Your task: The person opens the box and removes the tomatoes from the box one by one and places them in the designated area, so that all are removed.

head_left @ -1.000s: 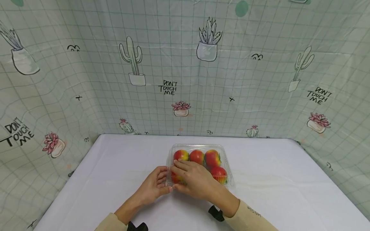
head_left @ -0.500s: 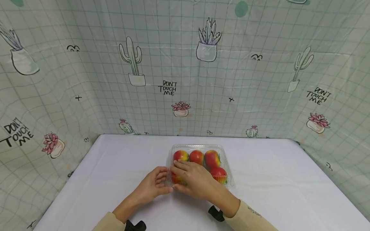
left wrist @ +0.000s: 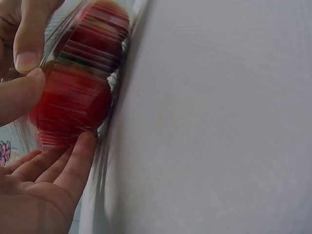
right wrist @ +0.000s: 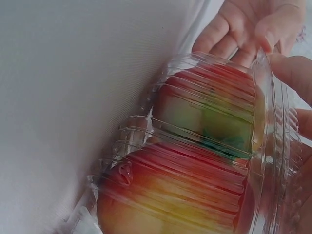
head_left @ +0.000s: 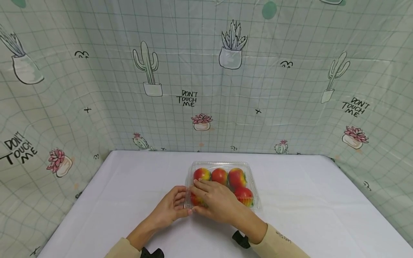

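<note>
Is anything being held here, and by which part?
A clear plastic container: the left hand and right hand both grip its near left corner.

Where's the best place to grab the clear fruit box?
Probably low on its left and right ends, coming in from both sides at once. The clear fruit box lies flat on the white table, and its ridged walls stand up to the rim, so the sides should be easier to hold than the broad top.

Cactus-print backdrop (head_left: 193, 53) behind white table (head_left: 306, 208)
</note>
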`<state>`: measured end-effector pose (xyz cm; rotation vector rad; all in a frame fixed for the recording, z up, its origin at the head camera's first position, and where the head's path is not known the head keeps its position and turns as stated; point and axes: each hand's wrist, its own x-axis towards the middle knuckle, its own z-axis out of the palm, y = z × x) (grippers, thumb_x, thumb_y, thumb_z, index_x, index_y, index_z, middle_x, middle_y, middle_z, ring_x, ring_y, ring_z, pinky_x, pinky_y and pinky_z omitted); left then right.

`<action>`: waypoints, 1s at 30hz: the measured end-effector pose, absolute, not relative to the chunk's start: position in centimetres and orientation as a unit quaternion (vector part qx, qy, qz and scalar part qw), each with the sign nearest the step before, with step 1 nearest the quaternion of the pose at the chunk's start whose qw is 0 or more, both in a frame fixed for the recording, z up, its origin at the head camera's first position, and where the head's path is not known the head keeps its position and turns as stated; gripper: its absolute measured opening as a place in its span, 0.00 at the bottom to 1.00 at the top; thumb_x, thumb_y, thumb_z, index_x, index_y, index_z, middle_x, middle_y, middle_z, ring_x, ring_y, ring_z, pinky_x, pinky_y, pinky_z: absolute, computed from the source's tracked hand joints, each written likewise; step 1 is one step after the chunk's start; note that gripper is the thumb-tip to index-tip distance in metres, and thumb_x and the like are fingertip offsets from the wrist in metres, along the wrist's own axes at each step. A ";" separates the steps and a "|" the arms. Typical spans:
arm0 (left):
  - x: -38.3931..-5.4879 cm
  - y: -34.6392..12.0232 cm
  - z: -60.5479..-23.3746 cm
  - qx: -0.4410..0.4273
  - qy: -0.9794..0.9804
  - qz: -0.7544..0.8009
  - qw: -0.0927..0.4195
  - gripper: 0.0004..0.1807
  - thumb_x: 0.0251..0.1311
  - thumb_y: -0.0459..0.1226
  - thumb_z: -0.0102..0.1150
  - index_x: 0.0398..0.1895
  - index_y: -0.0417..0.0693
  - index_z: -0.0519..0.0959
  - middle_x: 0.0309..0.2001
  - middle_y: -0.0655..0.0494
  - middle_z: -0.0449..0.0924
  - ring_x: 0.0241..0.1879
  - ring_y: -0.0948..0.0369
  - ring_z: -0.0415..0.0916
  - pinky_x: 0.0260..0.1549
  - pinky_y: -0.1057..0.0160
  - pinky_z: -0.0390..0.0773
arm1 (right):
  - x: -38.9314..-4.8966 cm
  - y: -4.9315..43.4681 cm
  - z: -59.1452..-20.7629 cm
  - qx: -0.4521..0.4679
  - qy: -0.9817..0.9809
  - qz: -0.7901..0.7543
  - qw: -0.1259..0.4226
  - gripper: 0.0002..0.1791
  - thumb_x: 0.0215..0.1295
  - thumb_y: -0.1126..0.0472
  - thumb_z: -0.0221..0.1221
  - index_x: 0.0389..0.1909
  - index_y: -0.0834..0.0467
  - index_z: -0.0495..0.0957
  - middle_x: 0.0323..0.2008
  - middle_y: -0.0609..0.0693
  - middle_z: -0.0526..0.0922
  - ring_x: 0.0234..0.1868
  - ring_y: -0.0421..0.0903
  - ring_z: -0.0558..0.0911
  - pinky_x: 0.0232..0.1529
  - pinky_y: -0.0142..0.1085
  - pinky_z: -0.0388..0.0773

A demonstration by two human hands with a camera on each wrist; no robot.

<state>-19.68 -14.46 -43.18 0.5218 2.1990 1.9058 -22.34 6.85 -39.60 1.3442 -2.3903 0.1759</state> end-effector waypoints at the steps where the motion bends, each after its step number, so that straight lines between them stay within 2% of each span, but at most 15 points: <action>1: -19.7 -14.4 -43.2 0.175 0.740 0.643 0.091 0.39 0.54 0.31 0.67 0.64 0.29 0.56 0.63 0.32 0.63 0.64 0.41 0.62 0.60 0.48 0.69 | -22.3 6.9 -39.6 0.480 -0.853 0.061 0.195 0.32 0.58 0.44 0.64 0.61 0.55 0.75 0.60 0.54 0.75 0.62 0.49 0.74 0.62 0.40 0.71; 10: -19.7 -14.1 -43.1 0.162 0.734 0.653 0.092 0.39 0.51 0.28 0.68 0.63 0.29 0.58 0.63 0.33 0.64 0.63 0.42 0.62 0.58 0.54 0.73 | -22.3 7.0 -39.2 0.478 -0.854 0.077 0.191 0.31 0.58 0.44 0.65 0.60 0.55 0.75 0.60 0.53 0.76 0.62 0.48 0.73 0.62 0.40 0.70; 30: -19.8 -14.5 -42.7 0.160 0.749 0.635 0.103 0.39 0.52 0.32 0.69 0.63 0.28 0.59 0.64 0.32 0.61 0.64 0.39 0.62 0.58 0.51 0.72 | -22.3 7.2 -39.0 0.468 -0.860 0.076 0.188 0.35 0.56 0.40 0.65 0.61 0.53 0.74 0.61 0.52 0.74 0.64 0.48 0.71 0.63 0.42 0.69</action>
